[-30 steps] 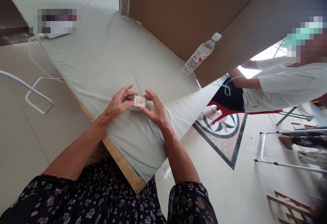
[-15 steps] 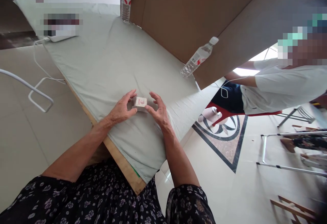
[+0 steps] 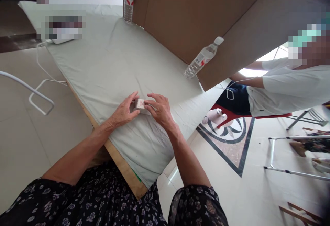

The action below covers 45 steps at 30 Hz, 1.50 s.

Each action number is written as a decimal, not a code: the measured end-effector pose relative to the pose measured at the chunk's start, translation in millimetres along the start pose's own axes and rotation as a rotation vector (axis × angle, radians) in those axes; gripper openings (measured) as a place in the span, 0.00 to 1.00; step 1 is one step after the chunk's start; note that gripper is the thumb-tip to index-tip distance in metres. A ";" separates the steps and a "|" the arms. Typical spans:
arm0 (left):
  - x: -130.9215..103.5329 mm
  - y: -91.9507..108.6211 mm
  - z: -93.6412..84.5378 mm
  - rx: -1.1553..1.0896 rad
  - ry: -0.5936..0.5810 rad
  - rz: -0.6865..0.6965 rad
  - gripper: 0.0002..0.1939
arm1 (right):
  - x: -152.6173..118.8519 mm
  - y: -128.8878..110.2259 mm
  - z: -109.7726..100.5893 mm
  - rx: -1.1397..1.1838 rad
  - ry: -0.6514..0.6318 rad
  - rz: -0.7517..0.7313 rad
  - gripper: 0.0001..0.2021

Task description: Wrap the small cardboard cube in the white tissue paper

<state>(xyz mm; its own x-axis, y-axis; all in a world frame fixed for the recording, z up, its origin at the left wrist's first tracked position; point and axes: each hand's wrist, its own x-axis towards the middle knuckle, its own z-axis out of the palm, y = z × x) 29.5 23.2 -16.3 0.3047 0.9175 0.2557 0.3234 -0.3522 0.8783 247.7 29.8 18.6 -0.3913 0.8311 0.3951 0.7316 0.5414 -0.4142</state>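
Note:
A small white box (image 3: 140, 105) with red print on its top sits on the cloth-covered table between my two hands. My left hand (image 3: 125, 110) is curved about its left side, the thumb at the near face and the other fingers at the left and far side. From the right, my right hand (image 3: 160, 108) closes its thumb and fingertips on the box's right end and covers part of the print. The box's lower right side shows beneath the right fingers.
Two clear water bottles, one upright (image 3: 129, 2) and one seen slanted (image 3: 203, 57), stand by a large cardboard panel (image 3: 185, 16). A white device (image 3: 64, 40) with a cable lies at the far left. To the right a person in a white shirt (image 3: 291, 88) sits on a red seat.
My right hand has moved left, and its spread fingers have closed onto the box's right end. My left hand has shifted slightly, its thumb nearer the box.

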 end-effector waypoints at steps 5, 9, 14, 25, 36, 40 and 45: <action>1.4 -1.1 0.0 0.015 -0.005 -0.016 0.42 | 18.2 -1.4 0.6 -0.050 -0.068 -0.036 0.09; 0.7 -2.0 1.9 0.036 0.010 0.047 0.42 | 26.4 -4.2 5.0 0.053 0.019 0.066 0.09; 0.2 1.8 3.5 0.053 0.024 0.117 0.45 | 44.4 -2.9 -3.1 0.102 0.088 0.117 0.08; 1.5 5.9 -3.0 -0.357 -0.161 -0.131 0.43 | 119.4 41.5 -9.5 0.135 0.129 0.153 0.09; 4.3 14.4 -5.6 -0.604 -0.170 -0.291 0.46 | 24.7 -1.6 -19.3 0.169 0.085 0.468 0.25; 4.7 14.0 -4.4 -0.479 -0.116 -0.273 0.43 | 12.7 -18.9 -1.8 0.023 -0.027 0.479 0.19; 4.7 13.6 0.6 -0.241 -0.027 -0.199 0.39 | 13.0 -10.2 -3.5 0.128 0.064 0.489 0.07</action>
<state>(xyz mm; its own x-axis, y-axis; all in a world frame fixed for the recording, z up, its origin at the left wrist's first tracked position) 35.9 22.6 -3.4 0.2816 0.9576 0.0612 0.1583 -0.1092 0.9813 237.2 34.7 30.8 0.0179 0.9839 0.1779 0.7448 0.1056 -0.6589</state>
